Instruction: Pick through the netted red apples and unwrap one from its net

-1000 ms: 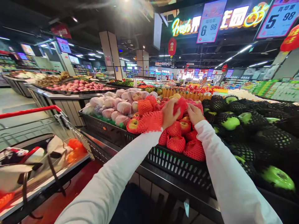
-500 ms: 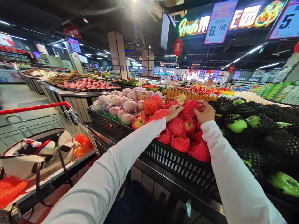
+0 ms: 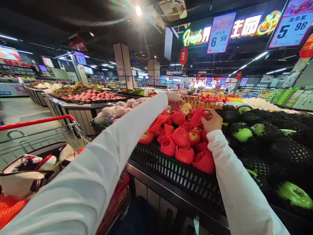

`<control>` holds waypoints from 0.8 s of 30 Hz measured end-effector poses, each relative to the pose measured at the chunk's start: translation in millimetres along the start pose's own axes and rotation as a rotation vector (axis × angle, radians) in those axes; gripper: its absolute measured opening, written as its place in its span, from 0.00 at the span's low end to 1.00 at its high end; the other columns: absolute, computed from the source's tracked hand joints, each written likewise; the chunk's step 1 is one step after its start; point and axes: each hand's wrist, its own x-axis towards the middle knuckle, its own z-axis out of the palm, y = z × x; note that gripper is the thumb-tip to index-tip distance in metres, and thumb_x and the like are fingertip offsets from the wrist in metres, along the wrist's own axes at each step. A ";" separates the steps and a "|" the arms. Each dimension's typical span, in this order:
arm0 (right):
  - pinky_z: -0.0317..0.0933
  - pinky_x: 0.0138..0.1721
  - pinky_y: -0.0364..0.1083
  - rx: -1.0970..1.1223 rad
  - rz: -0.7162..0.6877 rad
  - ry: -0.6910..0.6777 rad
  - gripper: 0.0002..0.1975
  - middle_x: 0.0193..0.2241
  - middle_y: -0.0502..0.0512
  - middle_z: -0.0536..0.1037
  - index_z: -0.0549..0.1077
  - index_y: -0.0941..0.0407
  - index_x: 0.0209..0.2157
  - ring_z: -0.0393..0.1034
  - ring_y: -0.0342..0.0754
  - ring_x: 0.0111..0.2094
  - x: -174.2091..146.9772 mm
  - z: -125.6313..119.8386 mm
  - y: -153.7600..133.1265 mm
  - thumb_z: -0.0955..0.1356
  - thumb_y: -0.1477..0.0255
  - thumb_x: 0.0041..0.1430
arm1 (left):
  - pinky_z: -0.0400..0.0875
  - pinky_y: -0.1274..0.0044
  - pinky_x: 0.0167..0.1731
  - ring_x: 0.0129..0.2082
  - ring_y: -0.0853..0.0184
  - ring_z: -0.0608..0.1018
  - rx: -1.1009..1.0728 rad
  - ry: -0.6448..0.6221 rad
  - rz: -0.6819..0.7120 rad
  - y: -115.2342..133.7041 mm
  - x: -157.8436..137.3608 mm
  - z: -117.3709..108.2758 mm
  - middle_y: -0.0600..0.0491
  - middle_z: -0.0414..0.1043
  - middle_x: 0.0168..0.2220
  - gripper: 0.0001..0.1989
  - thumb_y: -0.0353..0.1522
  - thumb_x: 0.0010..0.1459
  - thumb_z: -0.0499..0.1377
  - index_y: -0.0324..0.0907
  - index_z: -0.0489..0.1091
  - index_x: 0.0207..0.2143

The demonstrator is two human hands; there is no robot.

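Observation:
My right hand (image 3: pixel 212 120) pinches a red foam net (image 3: pixel 197 117) between thumb and fingers, at the right side of the apple pile; what fruit the net covers is hidden. My left hand (image 3: pixel 174 98) reaches over the back of the same pile, near bare red-yellow apples (image 3: pixel 185 111). Its fingers are blurred and partly hidden, so I cannot see whether they hold anything. Around both hands lie apples in red foam nets (image 3: pixel 180 137), heaped in a black slatted crate (image 3: pixel 171 164).
Green apples (image 3: pixel 242 134) in black nets fill the display at right. Pale wrapped fruit (image 3: pixel 119 111) sits left, partly behind my left sleeve. A shopping cart (image 3: pixel 36 122) holding a bag (image 3: pixel 19 182) stands at left. Price signs (image 3: pixel 221 32) hang overhead.
My left hand has moved up and farther back, away from my right hand. My right hand keeps hold of the red foam net. The view has shifted slightly.

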 end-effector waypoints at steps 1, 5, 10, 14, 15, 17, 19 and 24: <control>0.68 0.35 0.48 0.008 -0.010 -0.003 0.21 0.33 0.55 0.80 0.78 0.57 0.44 0.68 0.46 0.24 0.2 0.6 -0.5 0.68 0.71 0.46 | 0.71 0.70 0.36 0.31 0.58 0.78 0.065 0.127 0.078 -5.8 -13.4 -3.1 0.49 0.71 0.22 0.10 0.33 0.50 0.63 0.40 0.69 0.20; 0.67 0.37 0.49 -0.029 -0.086 -0.026 0.27 0.33 0.54 0.79 0.74 0.57 0.51 0.69 0.47 0.27 -0.9 3.7 -0.9 0.68 0.71 0.46 | 0.68 0.64 0.47 0.39 0.53 0.76 0.418 0.432 0.289 -53.0 -96.7 21.7 0.48 0.71 0.30 0.15 0.41 0.46 0.69 0.41 0.69 0.27; 0.66 0.38 0.50 -0.141 -0.047 -0.074 0.20 0.26 0.52 0.75 0.77 0.58 0.42 0.67 0.49 0.27 -3.7 5.6 1.4 0.68 0.73 0.43 | 0.67 0.65 0.46 0.41 0.55 0.75 0.548 0.218 0.266 -92.8 -167.8 70.8 0.46 0.72 0.39 0.13 0.41 0.53 0.65 0.42 0.67 0.30; 0.66 0.38 0.50 -0.126 -0.051 -0.050 0.10 0.28 0.53 0.77 0.73 0.55 0.31 0.67 0.49 0.28 -5.6 5.9 1.6 0.69 0.69 0.43 | 0.65 0.71 0.37 0.32 0.63 0.72 0.217 0.529 0.256 -74.3 -144.7 75.6 0.54 0.67 0.29 0.11 0.26 0.54 0.57 0.44 0.56 0.25; 0.66 0.40 0.51 -0.127 -0.057 -0.033 0.10 0.30 0.54 0.78 0.72 0.54 0.31 0.69 0.50 0.29 -6.0 5.7 1.1 0.70 0.67 0.44 | 0.64 0.72 0.36 0.30 0.64 0.71 0.155 0.650 0.244 -65.4 -130.7 75.8 0.56 0.65 0.26 0.12 0.24 0.54 0.56 0.44 0.54 0.25; 0.66 0.43 0.53 -0.111 -0.064 -0.014 0.13 0.33 0.57 0.80 0.72 0.54 0.31 0.71 0.52 0.33 -6.7 4.6 -0.3 0.70 0.61 0.47 | 0.63 0.72 0.35 0.29 0.64 0.70 0.083 0.846 0.230 -47.2 -97.5 80.1 0.56 0.62 0.25 0.14 0.22 0.54 0.56 0.45 0.53 0.26; 0.66 0.46 0.54 -0.060 -0.077 -0.008 0.16 0.34 0.59 0.80 0.72 0.54 0.32 0.72 0.54 0.36 -6.8 2.5 -2.0 0.66 0.55 0.54 | 0.63 0.72 0.36 0.31 0.62 0.70 -0.010 0.945 0.214 -32.4 -63.3 90.0 0.55 0.64 0.28 0.13 0.21 0.56 0.54 0.46 0.54 0.28; 0.68 0.45 0.52 0.054 -0.073 0.124 0.12 0.35 0.59 0.80 0.71 0.54 0.33 0.74 0.52 0.38 -4.9 0.4 -3.9 0.60 0.64 0.57 | 0.66 0.71 0.44 0.38 0.61 0.73 -0.281 0.783 0.308 -25.6 -13.0 114.9 0.51 0.69 0.32 0.10 0.20 0.57 0.48 0.44 0.58 0.29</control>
